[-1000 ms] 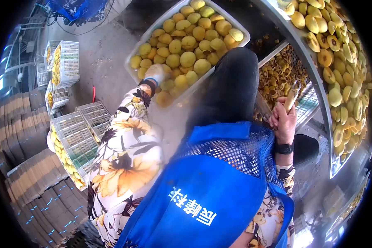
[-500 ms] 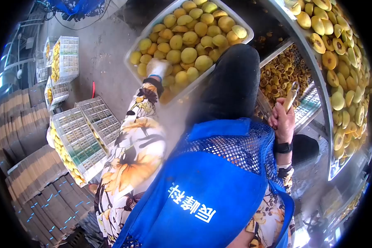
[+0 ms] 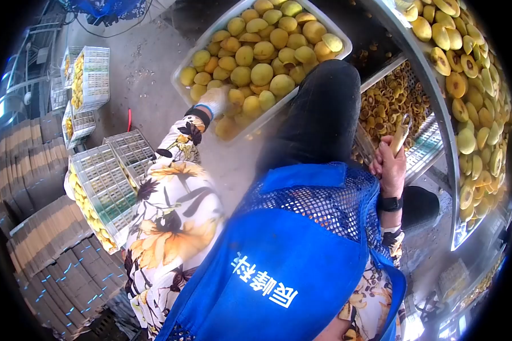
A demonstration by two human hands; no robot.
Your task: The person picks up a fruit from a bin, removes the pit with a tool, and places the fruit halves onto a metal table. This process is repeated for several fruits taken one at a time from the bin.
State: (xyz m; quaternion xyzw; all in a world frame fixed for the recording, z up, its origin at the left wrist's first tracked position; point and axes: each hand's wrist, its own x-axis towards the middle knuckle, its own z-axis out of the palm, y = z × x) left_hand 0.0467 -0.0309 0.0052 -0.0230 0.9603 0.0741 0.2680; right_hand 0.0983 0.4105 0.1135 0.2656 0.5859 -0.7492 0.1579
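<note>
My left hand (image 3: 215, 100), in a white glove, reaches into a white crate (image 3: 206, 37) full of whole yellow fruit (image 3: 261, 74) and rests on the fruit at the crate's near edge. Whether it grips one is hidden. My right hand (image 3: 389, 166) is raised by my knee and closed on a small knife with a pale handle (image 3: 401, 134). Just beyond it lies a mesh tray of brownish pits and scraps (image 3: 381, 102). My blue vest and flowered sleeves fill the lower view.
A long metal table (image 3: 441, 120) at the right carries several halved yellow fruit (image 3: 472, 85). On the concrete floor at the left stand white plastic crates (image 3: 105, 184), some with fruit, and stacks of flat cardboard (image 3: 51, 250).
My left hand has shifted slightly among the fruit at the crate's near edge. My right hand has stayed put with the knife.
</note>
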